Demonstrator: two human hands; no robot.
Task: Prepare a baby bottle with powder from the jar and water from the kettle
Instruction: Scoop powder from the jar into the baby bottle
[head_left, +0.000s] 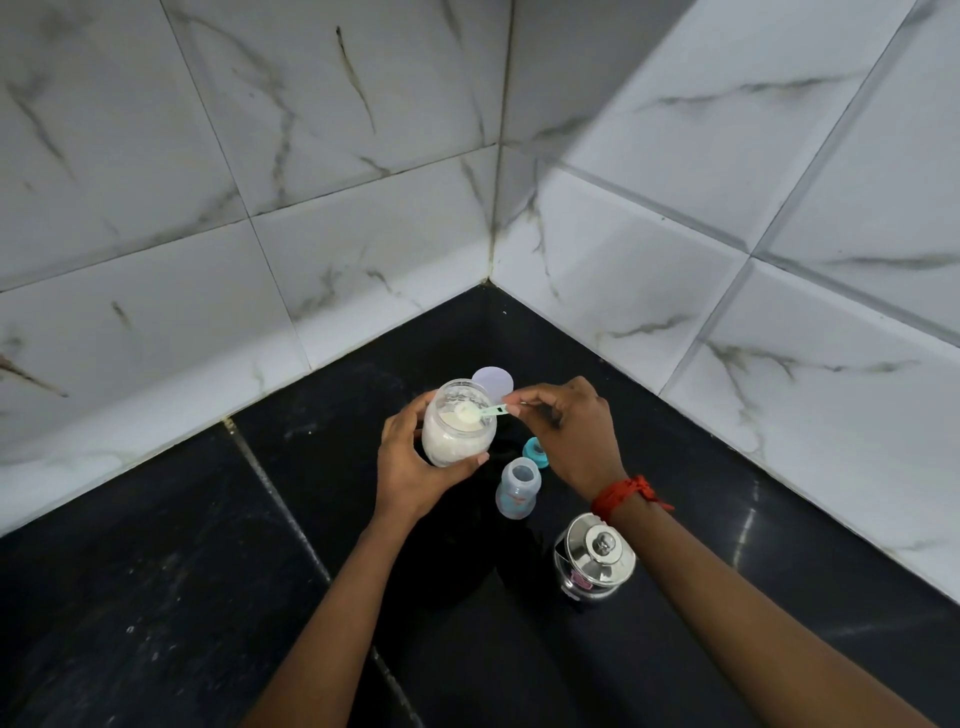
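My left hand (410, 467) holds a clear jar (457, 423) of white powder, lifted above the black counter and tilted slightly. My right hand (571, 431) pinches the handle of a small pale green scoop (475, 413), whose bowl sits heaped with powder at the jar's open mouth. The open baby bottle (518, 488) stands upright on the counter just right of the jar, below my right hand. Its teal cap with the teat (535, 451) lies behind the bottle. A steel kettle with a knobbed lid (595, 558) stands at the right, under my right forearm.
The jar's white round lid (493, 382) lies on the counter behind the jar. White marble-look tiled walls meet in a corner (491, 280) beyond it. The black counter (208, 571) stretches to the left and toward me.
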